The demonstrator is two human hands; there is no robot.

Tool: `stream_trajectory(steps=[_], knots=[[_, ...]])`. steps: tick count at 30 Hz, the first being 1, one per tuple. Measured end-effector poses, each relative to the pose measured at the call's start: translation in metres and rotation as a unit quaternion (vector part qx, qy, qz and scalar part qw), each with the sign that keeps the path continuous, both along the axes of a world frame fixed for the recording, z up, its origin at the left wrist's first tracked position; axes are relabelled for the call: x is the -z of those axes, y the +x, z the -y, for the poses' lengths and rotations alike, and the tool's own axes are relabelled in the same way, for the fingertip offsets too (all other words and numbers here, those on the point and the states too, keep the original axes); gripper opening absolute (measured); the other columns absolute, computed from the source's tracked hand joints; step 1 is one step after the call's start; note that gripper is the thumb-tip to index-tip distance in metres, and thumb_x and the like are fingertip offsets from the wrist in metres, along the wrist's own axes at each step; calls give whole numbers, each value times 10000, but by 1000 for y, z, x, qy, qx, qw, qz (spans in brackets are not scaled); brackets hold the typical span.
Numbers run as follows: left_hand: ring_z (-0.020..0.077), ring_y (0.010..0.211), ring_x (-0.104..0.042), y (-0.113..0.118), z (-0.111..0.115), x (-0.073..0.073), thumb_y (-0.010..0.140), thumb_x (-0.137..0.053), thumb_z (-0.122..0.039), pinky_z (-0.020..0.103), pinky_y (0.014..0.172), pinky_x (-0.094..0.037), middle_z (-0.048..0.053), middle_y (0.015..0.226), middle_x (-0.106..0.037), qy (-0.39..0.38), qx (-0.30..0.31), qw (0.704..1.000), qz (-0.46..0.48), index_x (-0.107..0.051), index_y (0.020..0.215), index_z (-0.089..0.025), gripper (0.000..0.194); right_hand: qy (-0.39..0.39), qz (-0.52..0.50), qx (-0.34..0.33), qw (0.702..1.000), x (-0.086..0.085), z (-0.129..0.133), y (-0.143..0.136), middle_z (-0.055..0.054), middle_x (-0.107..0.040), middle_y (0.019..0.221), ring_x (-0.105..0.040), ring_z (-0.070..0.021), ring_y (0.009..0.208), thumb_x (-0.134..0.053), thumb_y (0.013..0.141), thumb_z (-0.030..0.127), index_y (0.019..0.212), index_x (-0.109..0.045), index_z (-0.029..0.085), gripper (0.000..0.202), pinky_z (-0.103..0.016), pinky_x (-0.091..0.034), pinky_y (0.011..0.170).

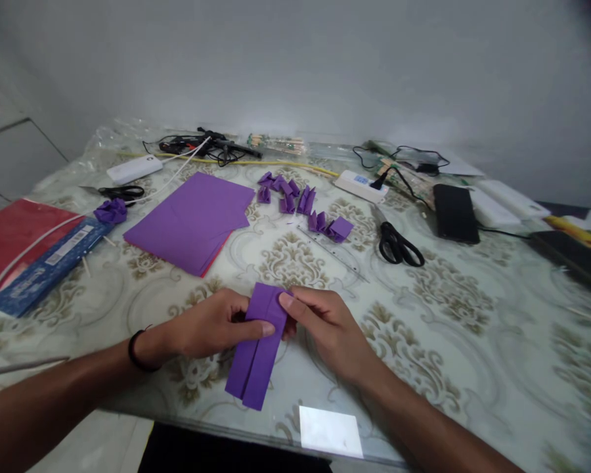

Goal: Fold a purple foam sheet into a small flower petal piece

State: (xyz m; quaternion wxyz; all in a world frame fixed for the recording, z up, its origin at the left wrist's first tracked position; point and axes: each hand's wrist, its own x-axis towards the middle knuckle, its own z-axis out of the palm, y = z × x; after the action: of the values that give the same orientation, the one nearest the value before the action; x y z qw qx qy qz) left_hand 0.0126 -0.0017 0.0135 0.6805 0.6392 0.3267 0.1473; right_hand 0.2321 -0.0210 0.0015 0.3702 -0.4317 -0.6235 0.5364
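Viewed from my remote station, one strip of purple paper, folded lengthwise with a seam down its face, is held slightly tilted above the near edge of a patterned tabletop. Both hands pinch it. The left hand has its thumb flat across the middle of the strip, its fingers mostly hidden behind; the right hand grips the upper right corner between thumb and fingers.

I judge the main risk to be slipping: if either thumb eases, the seam could spring apart or the layers slide out of line. A hard pull at the corner could crease it askew or tear it.

Counting outward, I find one stack of purple sheets, ahead and to the left, with a red edge showing beneath; I cannot number its sheets. Beyond the hands lies a scatter of small folded purple pieces, at least six, overlapping too much for an exact count. Near them is one clear ruler. There are two pairs of scissors, one at right and one at far left, the latter near one crumpled purple piece.
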Motion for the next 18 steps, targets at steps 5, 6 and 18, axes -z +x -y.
stream_trajectory(steps=[5, 6, 18], knots=[[149, 808, -652, -1, 1, 3, 992, -657, -340, 217, 731, -497, 44, 944, -779, 17, 0, 1000, -23, -795, 1123, -115, 294, 23, 10, 9, 1000, -1, 0, 1, -4, -619, 632, -585, -156, 624, -505, 1071, 434, 647, -593, 195, 495, -289, -437, 632], [146, 790, -647, -2, 1, 4, 985, -665, -342, 218, 715, -493, 42, 932, -775, 19, -4, 1000, -25, -791, 1111, -119, 286, 32, 18, 14, 999, -1, 0, 1, -5, -619, 632, -586, -157, 626, -488, 1078, 443, 647, -594, 195, 509, -290, -439, 637], [141, 668, -571, -4, -4, 10, 984, -631, -410, 240, 614, -468, 26, 776, -698, 83, -55, 994, -48, -759, 908, -125, 321, -2, 65, 5, 998, 2, 1, -2, 3, -637, 649, -573, -151, 617, -640, 979, 366, 696, -612, 206, 326, -265, -447, 591]])
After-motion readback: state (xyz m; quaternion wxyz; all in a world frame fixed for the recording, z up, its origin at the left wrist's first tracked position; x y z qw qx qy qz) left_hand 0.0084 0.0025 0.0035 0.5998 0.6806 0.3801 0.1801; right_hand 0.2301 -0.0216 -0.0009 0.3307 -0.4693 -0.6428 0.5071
